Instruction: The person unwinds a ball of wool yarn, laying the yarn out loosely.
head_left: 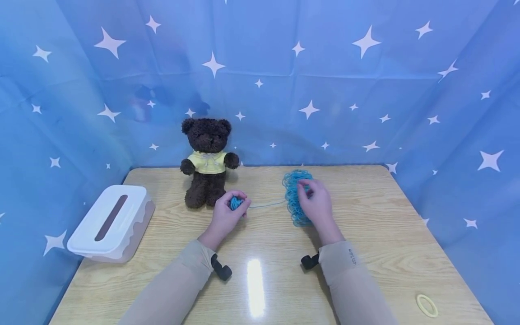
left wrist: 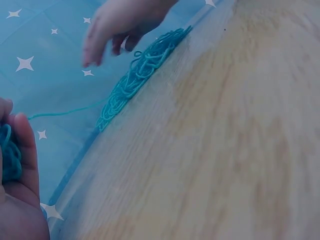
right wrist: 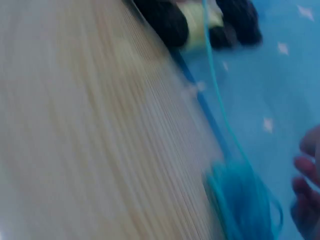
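A small wound ball of teal yarn (head_left: 236, 203) sits in my left hand (head_left: 225, 215), whose fingers and thumb curl round it. From it a single strand (head_left: 268, 205) runs across to a loose, looped heap of the same yarn (head_left: 295, 212) on the table. Over that heap hovers my right hand (head_left: 319, 203), its fingers loosely bent with nothing visible between them. In the left wrist view a gap shows between the right hand (left wrist: 131, 19) and the heap (left wrist: 142, 67). The heap (right wrist: 240, 202) is blurred in the right wrist view.
Behind the left hand, a dark brown teddy bear (head_left: 208, 163) in a yellow top is propped near the table's back edge. At the left stands a white slotted box (head_left: 136, 198). A pale yellow ring (head_left: 426, 306) lies front right. A blue starred curtain (head_left: 260, 54) surrounds the table.
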`<action>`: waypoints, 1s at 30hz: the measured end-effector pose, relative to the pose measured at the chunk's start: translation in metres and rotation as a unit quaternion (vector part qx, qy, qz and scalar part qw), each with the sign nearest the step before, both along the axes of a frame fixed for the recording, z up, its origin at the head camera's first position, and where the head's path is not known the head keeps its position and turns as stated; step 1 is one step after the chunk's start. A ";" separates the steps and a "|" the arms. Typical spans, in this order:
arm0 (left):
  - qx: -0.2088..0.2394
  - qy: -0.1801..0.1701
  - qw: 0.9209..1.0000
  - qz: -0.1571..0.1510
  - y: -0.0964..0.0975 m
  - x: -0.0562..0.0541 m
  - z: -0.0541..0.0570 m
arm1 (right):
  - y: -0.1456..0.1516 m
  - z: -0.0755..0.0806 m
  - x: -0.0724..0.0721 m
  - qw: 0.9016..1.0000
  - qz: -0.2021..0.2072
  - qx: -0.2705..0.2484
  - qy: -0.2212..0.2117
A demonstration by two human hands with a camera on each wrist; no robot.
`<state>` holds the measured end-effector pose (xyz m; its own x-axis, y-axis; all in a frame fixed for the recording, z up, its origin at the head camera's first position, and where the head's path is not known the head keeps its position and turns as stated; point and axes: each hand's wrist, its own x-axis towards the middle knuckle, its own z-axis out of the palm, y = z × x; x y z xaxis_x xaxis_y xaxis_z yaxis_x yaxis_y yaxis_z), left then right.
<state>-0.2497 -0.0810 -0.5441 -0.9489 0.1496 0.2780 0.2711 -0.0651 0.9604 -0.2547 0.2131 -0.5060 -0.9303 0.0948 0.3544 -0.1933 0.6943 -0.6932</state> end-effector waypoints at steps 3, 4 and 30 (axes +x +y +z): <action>0.002 0.000 1.000 -0.001 -0.001 -0.001 -0.001 | -0.027 0.004 0.007 0.994 0.104 -0.005 -0.026; 0.003 0.000 1.000 -0.001 -0.001 -0.001 -0.001 | -0.036 0.005 0.010 0.990 0.135 -0.002 -0.044; 0.008 0.003 1.000 -0.001 0.001 0.001 0.002 | -0.005 0.018 0.005 0.996 0.065 0.034 -0.043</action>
